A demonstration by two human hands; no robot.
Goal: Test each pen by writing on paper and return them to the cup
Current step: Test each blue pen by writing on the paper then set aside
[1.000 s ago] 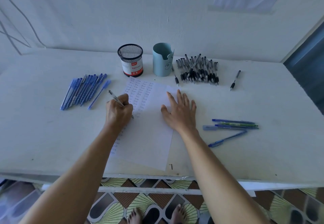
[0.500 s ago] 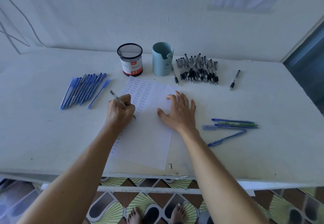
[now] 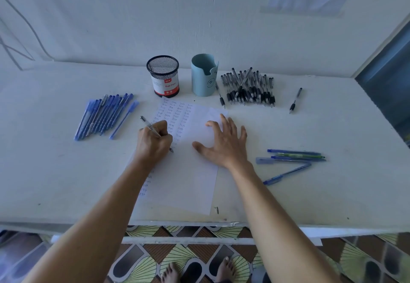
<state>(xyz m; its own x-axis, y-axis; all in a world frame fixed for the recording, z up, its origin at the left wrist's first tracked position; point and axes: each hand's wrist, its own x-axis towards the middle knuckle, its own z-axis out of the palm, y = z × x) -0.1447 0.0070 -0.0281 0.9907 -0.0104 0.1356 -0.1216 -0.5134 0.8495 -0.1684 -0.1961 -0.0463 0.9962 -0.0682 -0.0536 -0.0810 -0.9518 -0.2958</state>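
My left hand point(image 3: 154, 143) grips a clear-barrelled pen point(image 3: 148, 124), its tip touching the white paper point(image 3: 188, 180) below columns of handwritten words. My right hand point(image 3: 224, 144) lies on the paper's right side with fingers spread, holding the sheet down. Behind the paper stand a black mesh cup point(image 3: 163, 76) with a red-and-white label and a light blue cup point(image 3: 204, 77); I see no pens sticking out of either.
A row of blue pens point(image 3: 104, 116) lies left of the paper. A heap of black-grip pens point(image 3: 249, 88) sits right of the blue cup, with one stray black pen point(image 3: 295, 100) beyond. Several blue pens and a green pen point(image 3: 292, 157) lie near my right wrist. The table's front edge point(image 3: 199, 225) is close.
My left hand has moved the pen slightly down and right along the paper. My right hand has shifted a little left, the index finger lifting.
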